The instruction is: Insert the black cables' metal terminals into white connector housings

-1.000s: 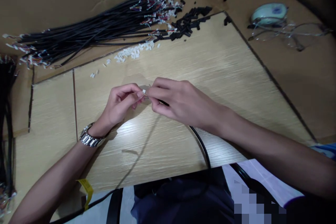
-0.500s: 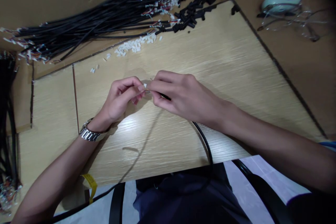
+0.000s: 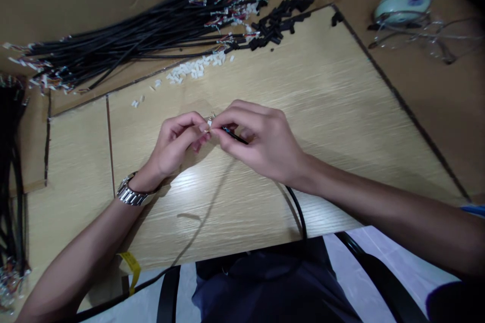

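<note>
— What's on the tabletop (image 3: 341,91)?

— Pale wood, mostly bare around my hands, its near edge just below my wrists. A bundle of black cables (image 3: 125,43) lies along the far edge, loose black sleeves (image 3: 280,17) and white connectors (image 3: 193,68) beside it.

— And your hands?

— Together at the middle. My right hand (image 3: 265,144) pinches the black cable (image 3: 297,212), which trails off the near edge; my left hand (image 3: 176,141) is closed on a small white connector (image 3: 209,122) at its tip.

— How far along?

— I'd judge the connector not yet fully seated.
</note>
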### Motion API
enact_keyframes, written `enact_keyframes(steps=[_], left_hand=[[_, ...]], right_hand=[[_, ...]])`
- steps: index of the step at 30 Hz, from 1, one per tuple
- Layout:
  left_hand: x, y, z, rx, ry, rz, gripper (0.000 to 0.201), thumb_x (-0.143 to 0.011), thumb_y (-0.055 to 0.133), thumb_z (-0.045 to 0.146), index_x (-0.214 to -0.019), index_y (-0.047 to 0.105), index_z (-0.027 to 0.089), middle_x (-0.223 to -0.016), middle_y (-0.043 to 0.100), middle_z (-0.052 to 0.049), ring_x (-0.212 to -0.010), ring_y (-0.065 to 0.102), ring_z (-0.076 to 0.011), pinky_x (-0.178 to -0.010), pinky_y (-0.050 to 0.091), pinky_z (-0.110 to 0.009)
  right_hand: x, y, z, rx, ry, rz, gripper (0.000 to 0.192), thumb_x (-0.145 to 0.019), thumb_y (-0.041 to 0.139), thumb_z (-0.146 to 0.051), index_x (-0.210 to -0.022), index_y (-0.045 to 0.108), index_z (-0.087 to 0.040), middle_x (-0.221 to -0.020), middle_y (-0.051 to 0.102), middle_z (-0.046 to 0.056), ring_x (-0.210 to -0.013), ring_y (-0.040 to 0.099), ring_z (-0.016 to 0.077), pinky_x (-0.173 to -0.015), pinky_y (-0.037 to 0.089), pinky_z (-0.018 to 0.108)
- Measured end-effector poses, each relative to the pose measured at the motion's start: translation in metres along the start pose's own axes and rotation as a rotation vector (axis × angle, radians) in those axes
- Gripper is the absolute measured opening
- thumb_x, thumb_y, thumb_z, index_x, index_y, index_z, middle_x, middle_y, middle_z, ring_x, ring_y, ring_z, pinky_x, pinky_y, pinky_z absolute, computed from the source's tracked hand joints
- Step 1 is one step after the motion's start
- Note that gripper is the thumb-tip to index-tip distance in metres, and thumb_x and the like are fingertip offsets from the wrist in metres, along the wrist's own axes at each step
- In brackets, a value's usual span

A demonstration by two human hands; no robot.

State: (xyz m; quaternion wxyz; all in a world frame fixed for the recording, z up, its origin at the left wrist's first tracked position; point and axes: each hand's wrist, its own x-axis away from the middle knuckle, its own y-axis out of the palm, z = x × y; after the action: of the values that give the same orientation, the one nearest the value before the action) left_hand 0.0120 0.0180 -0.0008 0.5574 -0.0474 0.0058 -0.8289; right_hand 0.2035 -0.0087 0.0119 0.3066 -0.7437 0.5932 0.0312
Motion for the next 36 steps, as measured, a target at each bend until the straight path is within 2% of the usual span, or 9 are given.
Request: enact_keyframes(steps=[5,20,36], left_hand=[[0.0004,0.0007,-0.0005,0.019,-0.001,0.004,0.017,-0.084,0.067,0.029,-0.071,0.067,0.017,-0.063,0.06,0.0,-0.05,0.047,-0.0088,-0.046,0.04,-0.02],[0.0,-0.0006,-0.0024,0.094,0.046,-0.009,0.017,-0.086,0.068,0.029,-0.074,0.07,0.017,-0.067,0.061,0.0,-0.053,0.048,-0.0084,-0.048,0.039,-0.019],[0.0016,-0.0021,-0.0038,0.057,0.057,-0.028,0.016,-0.088,0.067,0.027,-0.077,0.07,0.017,-0.067,0.061,0.0,-0.054,0.047,-0.0088,-0.048,0.038,-0.02]], right_hand=[[-0.0004,0.0028,-0.0026,-0.06,0.114,0.029,0.007,-0.087,0.06,-0.014,-0.082,0.065,-0.017,-0.082,0.066,0.0,-0.074,0.059,0.0131,-0.068,0.046,0.024],[-0.0004,0.0052,0.0031,0.1,-0.053,0.109,0.01,-0.083,0.058,-0.007,-0.081,0.062,-0.016,-0.079,0.063,-0.001,-0.069,0.058,0.0107,-0.065,0.045,0.021],[-0.0005,0.0073,0.0053,0.124,-0.086,0.098,0.009,-0.085,0.058,-0.009,-0.08,0.061,-0.016,-0.079,0.061,-0.001,-0.07,0.057,0.0108,-0.064,0.044,0.021]])
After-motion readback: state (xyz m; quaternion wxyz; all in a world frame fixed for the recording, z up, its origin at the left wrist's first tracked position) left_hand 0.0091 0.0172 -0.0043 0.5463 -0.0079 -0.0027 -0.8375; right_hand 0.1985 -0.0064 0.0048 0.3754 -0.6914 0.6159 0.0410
